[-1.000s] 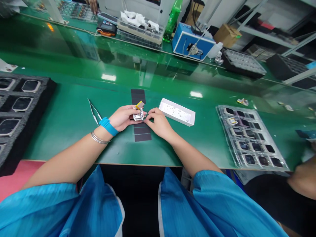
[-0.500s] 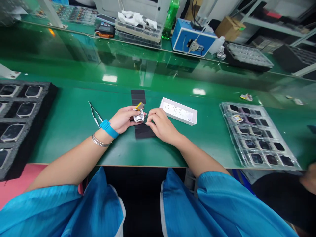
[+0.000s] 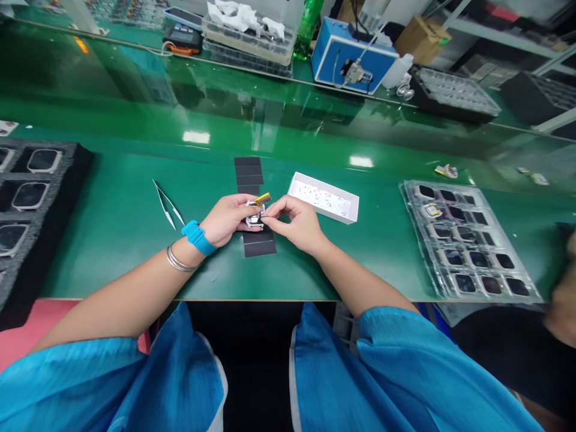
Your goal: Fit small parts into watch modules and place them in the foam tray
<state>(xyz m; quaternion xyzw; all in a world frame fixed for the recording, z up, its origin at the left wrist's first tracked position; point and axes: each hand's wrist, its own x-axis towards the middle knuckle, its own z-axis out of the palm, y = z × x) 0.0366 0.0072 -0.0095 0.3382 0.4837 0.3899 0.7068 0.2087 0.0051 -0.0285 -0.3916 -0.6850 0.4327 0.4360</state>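
My left hand (image 3: 229, 219) is closed around a small open smartwatch case (image 3: 254, 221), its inner parts facing up. A yellow-and-grey flap (image 3: 263, 198), perhaps a battery, sticks up from the case's far side. At the case's right edge, my right hand (image 3: 294, 222) pinches thumb and forefinger together; a thin dark sliver shows at the fingertips, too small to name. Under the hands runs a strip of dark rectangular pieces (image 3: 248, 171). Tweezers (image 3: 167, 205) lie to the left. Behind my right hand is a white box (image 3: 354, 213) with many tiny dark parts.
At left stands a black foam tray (image 3: 67, 180) of watches. A clear plastic tray (image 3: 416, 240) of watch parts lies at right. Along the back, a shelf carries a blue box (image 3: 335, 57) and plastic cases (image 3: 247, 45). A person's arm (image 3: 562, 303) shows at far right.
My right hand has come up against the watch case, fingertips now at its right edge. The case has turned slightly, and the yellow flap leans further right. The view has shifted a little.
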